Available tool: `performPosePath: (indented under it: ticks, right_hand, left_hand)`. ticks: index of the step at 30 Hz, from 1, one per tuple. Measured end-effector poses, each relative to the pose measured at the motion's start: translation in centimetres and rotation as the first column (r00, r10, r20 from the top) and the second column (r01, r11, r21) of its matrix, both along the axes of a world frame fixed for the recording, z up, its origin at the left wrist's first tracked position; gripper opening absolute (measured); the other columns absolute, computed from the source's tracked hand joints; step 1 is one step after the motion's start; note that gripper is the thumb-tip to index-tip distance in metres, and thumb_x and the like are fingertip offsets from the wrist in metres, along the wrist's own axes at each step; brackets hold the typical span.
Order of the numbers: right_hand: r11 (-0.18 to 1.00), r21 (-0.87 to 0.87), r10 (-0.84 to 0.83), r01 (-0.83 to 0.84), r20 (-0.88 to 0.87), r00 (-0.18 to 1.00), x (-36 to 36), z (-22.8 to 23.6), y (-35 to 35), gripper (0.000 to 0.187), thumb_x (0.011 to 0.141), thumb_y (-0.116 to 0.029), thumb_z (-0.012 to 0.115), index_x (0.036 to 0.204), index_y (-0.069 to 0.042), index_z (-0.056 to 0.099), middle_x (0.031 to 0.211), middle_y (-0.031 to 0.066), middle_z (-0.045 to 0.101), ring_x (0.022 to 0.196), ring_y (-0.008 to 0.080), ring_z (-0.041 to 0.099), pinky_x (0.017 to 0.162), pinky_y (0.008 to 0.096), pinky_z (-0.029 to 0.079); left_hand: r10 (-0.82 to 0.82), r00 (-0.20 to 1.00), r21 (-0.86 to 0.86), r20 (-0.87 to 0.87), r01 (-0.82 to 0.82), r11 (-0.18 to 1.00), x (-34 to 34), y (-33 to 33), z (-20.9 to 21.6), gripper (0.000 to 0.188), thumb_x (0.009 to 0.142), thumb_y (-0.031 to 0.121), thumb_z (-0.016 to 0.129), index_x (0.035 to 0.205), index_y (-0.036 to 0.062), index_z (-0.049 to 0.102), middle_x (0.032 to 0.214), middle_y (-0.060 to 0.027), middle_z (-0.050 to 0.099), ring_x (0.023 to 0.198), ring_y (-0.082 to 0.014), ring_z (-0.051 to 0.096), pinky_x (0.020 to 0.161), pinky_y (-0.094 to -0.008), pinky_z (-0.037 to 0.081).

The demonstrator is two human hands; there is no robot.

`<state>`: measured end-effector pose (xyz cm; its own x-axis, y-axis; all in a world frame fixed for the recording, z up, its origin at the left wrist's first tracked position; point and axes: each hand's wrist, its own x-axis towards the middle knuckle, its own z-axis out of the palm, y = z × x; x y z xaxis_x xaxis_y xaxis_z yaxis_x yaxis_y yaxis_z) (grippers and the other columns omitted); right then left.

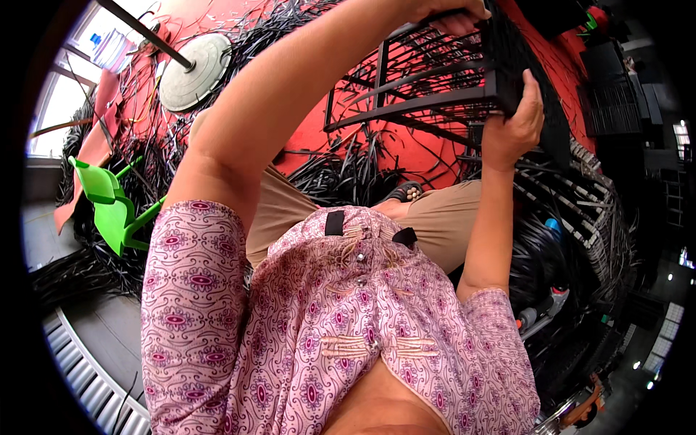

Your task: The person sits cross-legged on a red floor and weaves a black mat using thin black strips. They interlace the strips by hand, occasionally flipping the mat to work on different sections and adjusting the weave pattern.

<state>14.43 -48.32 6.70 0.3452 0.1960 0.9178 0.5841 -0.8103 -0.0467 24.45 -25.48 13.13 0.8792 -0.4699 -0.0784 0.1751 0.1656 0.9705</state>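
A black frame (435, 101) with thin bars and flat black strips running across it is held up in front of me, tilted. My right hand (515, 123) grips its near right corner, thumb up along the outer side and the other fingers partly hidden underneath. Reaching across from the left, my left hand (460, 16) is at the frame's upper edge, partly cut off by the top of the view. Its fingers are curled there, and what lies between them does not show. Below the frame, loose black strips (348, 163) lie in a heap by my legs.
More strips cover the red floor mat (312, 130). At the left are a round grey base with a pole (196, 72), a bright green plastic piece (109, 196) and a slatted metal rack (90, 384). A tool with a grey body (540, 312) rests among black bundles at the right.
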Motion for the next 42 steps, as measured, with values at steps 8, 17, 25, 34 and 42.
performPosePath:
  ticks: [8,17,25,34,42]
  right_hand:
    - [0.977,0.211,0.038,-0.034,-0.017,0.999,7.0,3.7,-9.0,0.061,0.07,0.012,0.054,0.125,-0.01,0.067,0.114,0.0132,0.072,0.107,0.0351,0.068,0.096,0.0424,0.052]
    - [0.963,0.161,-0.228,0.215,0.07,0.971,11.1,5.5,-20.8,0.029,0.09,-0.027,0.073,0.115,-0.012,0.073,0.077,0.0094,0.074,0.071,0.0294,0.073,0.069,0.0385,0.056]
    - [0.892,0.189,-0.375,0.411,-0.199,0.906,14.3,5.8,-24.5,0.032,0.087,-0.037,0.068,0.103,-0.009,0.072,0.087,0.014,0.075,0.086,0.0377,0.072,0.077,0.0448,0.055]
    - [0.894,0.199,-0.376,0.401,-0.153,0.914,15.1,5.8,-24.6,0.03,0.088,-0.037,0.064,0.099,-0.009,0.072,0.085,0.0152,0.074,0.088,0.0391,0.07,0.08,0.0454,0.055]
    - [0.912,0.243,-0.299,0.331,-0.16,0.941,13.1,6.2,-22.4,0.029,0.09,-0.034,0.065,0.099,-0.008,0.071,0.079,0.0158,0.073,0.078,0.0371,0.071,0.071,0.043,0.054]
  left_hand:
    - [0.0,0.996,0.065,-0.094,0.006,0.998,5.4,-7.1,4.6,0.023,0.095,0.017,0.059,0.074,0.0085,0.058,0.054,0.0065,0.037,0.041,-0.0067,0.028,0.039,-0.0242,0.019]
    - [0.106,0.993,0.06,-0.053,-0.103,0.993,-4.6,-4.0,-3.3,0.014,0.096,0.016,0.063,0.089,0.006,0.068,0.052,0.0092,0.032,0.043,-0.0049,0.024,0.041,-0.0258,0.017]
    - [0.297,0.9,0.288,-0.319,-0.206,0.935,-6.4,6.2,-20.4,0.009,0.088,0.014,0.069,0.083,0.0068,0.071,0.052,0.0058,0.036,0.043,-0.0065,0.024,0.042,-0.0267,0.017]
    - [0.387,0.838,0.371,-0.384,-0.244,0.896,-3.9,6.3,-25.3,0.009,0.089,0.014,0.072,0.081,0.011,0.068,0.057,0.0093,0.034,0.045,-0.0057,0.025,0.043,-0.0262,0.017]
    - [0.394,0.841,0.288,-0.371,-0.3,0.91,-4.0,6.9,-26.6,0.009,0.087,0.013,0.072,0.083,0.0066,0.068,0.059,0.0053,0.041,0.048,-0.0069,0.029,0.043,-0.0266,0.02]
